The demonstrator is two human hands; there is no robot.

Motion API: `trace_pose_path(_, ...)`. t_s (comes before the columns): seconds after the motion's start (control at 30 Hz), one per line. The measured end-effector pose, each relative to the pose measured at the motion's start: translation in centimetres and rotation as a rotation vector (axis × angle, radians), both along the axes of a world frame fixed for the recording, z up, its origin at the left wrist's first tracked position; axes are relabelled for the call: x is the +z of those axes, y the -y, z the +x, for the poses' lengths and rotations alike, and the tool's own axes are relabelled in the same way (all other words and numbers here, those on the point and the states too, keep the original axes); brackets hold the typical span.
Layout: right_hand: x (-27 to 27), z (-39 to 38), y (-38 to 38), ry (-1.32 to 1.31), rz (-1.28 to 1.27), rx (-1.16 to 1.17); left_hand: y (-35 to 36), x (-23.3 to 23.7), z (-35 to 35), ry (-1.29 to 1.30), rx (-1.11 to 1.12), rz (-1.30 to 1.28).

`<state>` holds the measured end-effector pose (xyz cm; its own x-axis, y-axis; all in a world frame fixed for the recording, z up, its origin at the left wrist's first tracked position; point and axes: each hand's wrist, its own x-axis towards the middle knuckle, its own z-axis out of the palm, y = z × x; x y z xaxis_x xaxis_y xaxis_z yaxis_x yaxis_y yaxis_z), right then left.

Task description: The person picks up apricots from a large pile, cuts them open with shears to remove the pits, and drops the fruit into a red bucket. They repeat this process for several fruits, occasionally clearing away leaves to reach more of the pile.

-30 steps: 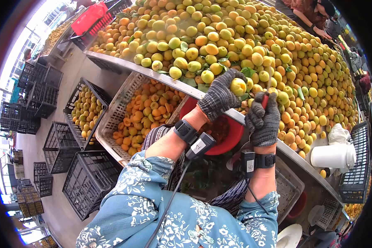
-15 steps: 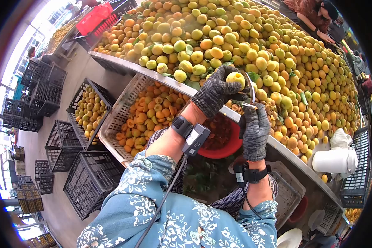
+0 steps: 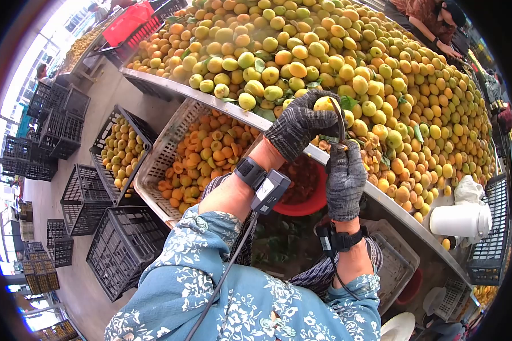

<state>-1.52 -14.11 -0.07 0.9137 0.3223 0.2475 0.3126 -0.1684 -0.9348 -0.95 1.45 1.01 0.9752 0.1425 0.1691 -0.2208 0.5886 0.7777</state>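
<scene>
My left hand, in a dark knitted glove, grips a yellow apricot at the edge of a large fruit heap. My right hand, gloved as well, is closed round a small curved knife, its handle mostly hidden by my fingers. The blade stands upright against the right side of the apricot. Whole apricots in yellow, green and orange are piled just beyond both hands. Below my left forearm, a pale perforated crate holds halved apricots.
Beneath my hands sits a red basin with brownish scraps. The table's metal edge runs diagonally before me. Black crates stand on the floor at left. A white container is at right; another person works across the heap.
My right hand has shifted slightly left, bringing the knife blade across the apricot's right side. My left hand still grips the fruit in nearly the same spot.
</scene>
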Motion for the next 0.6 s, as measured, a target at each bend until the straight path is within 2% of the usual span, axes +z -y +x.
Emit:
trace_pose_path(0.1,0.6,0.0,-0.5,0.123,-0.078,-0.058,0.2,0.3,-0.4,-0.027,-0.042,0.025)
trace_pose_path(0.17,0.1,0.5,-0.8,0.217,-0.1,-0.062,0.5,0.9,-0.7,-0.078,0.017,0.149)
trace_pose_path(0.2,0.2,0.6,-1.2,0.25,-0.017,-0.058,0.6,0.7,-0.6,-0.078,0.015,0.147)
trace_pose_path(0.27,0.3,0.6,-1.4,0.216,-0.035,-0.058,0.9,0.3,-0.4,-0.056,0.038,0.269)
trace_pose_path(0.47,-0.4,0.9,-1.8,0.112,-0.027,-0.031,1.4,0.1,-0.8,-0.097,0.115,0.313)
trace_pose_path(0.5,-0.5,0.8,-1.8,0.11,-0.059,-0.034,1.3,-0.2,-0.8,-0.098,0.117,0.313)
trace_pose_path(0.57,-0.6,0.7,-2.0,0.105,-0.091,-0.035,1.5,-0.9,-0.5,-0.131,0.068,0.007)
trace_pose_path(0.6,-0.6,0.6,-2.1,0.13,-0.135,-0.061,1.7,-1.0,-0.5,-0.133,0.068,0.007)
